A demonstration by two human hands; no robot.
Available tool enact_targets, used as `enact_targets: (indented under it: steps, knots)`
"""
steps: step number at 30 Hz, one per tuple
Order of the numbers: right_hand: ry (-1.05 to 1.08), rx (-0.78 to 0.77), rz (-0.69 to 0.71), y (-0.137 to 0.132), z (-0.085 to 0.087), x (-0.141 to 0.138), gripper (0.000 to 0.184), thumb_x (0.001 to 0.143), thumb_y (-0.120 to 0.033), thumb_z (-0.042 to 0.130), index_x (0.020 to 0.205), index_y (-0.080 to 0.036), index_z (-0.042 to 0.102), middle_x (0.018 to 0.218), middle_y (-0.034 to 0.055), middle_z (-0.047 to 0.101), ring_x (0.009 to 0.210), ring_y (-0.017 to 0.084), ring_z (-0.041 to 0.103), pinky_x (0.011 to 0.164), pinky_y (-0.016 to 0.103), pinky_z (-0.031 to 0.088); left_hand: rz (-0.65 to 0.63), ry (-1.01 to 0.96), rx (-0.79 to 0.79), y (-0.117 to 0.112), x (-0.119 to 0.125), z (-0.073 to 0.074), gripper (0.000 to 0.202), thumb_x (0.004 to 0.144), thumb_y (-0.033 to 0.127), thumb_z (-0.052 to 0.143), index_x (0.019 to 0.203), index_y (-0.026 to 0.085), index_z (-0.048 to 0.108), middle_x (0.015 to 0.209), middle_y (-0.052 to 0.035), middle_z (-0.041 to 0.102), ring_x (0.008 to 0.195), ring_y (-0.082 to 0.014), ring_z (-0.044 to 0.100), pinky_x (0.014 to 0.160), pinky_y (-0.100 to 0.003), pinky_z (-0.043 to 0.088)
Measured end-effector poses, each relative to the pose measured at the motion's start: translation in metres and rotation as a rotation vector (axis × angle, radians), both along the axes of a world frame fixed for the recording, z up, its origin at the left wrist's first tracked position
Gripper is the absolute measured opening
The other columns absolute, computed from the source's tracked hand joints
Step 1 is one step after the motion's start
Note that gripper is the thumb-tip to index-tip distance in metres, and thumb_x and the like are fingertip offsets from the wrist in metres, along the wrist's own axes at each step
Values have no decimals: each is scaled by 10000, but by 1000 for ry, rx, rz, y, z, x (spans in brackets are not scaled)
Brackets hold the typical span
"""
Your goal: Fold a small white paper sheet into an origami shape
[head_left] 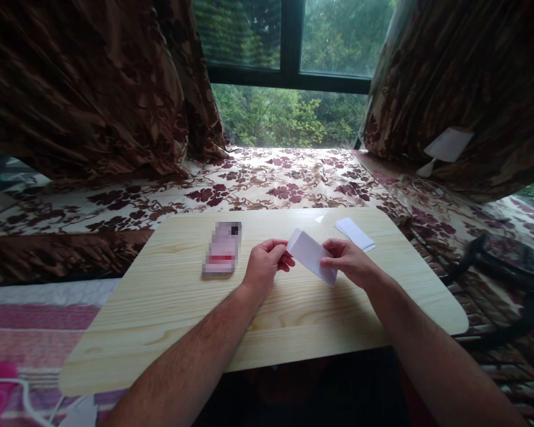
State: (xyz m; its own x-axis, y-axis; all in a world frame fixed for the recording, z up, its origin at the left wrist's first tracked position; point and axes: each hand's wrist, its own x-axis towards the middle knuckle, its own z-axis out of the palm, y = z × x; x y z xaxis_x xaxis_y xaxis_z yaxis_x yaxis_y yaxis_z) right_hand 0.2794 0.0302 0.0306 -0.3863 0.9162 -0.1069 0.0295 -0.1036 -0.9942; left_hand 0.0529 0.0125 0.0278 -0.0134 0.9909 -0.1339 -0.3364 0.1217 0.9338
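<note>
Above the middle of the table, a white envelope [310, 254] is held tilted, with its flap end to the left. My right hand [347, 261] grips its right part, thumb on the near face and the other fingers partly hidden behind. At the flap end, my left hand [267, 261] is closed, thumb and forefinger pinching the edge. A small stack of white envelopes [355, 233] lies flat beyond my right hand. To the left of my left hand lies a pinkish phone [222, 246], blurred by pixelation, with a red band across it.
The light wood table [169, 308] has rounded corners. Behind it spreads a floral cloth ledge [289, 178] below the window. A white lamp [447, 145] stands back right, and a dark appliance [509, 261] sits right of the table. A white cable [24, 391] lies lower left.
</note>
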Motion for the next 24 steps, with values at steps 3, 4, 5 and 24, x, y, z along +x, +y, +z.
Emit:
enact_targets:
  steps: [3,4,5,24]
  knots:
    - [-27,6,2,0,1,-3,321,633,-287,844,863,-147,668,763,-12,619,680,124,536,621,249,372,3,3,-5,0,-3,0,223,687,241,718,867,108,709,624,-45,662,494,-127,600,444,-223,457]
    - [-40,8,1,0,1,-3,321,630,-292,842,861,-149,670,763,-11,622,679,127,539,620,251,376,4,-5,-5,0,-4,0,232,683,243,722,872,109,712,618,-41,659,484,-122,590,442,-223,455]
    - [-50,8,3,0,1,-4,320,628,-294,839,861,-151,672,764,-11,627,680,129,544,621,252,381,5,-12,-3,0,-5,0,240,681,245,725,879,109,714,614,-38,655,474,-115,578,439,-220,450]
    - [-133,0,-7,0,1,-1,294,703,-331,761,922,-154,675,706,-12,627,541,103,544,445,215,407,296,163,180,5,-10,-12,213,804,334,642,918,187,538,575,23,630,461,-131,596,453,-227,480]
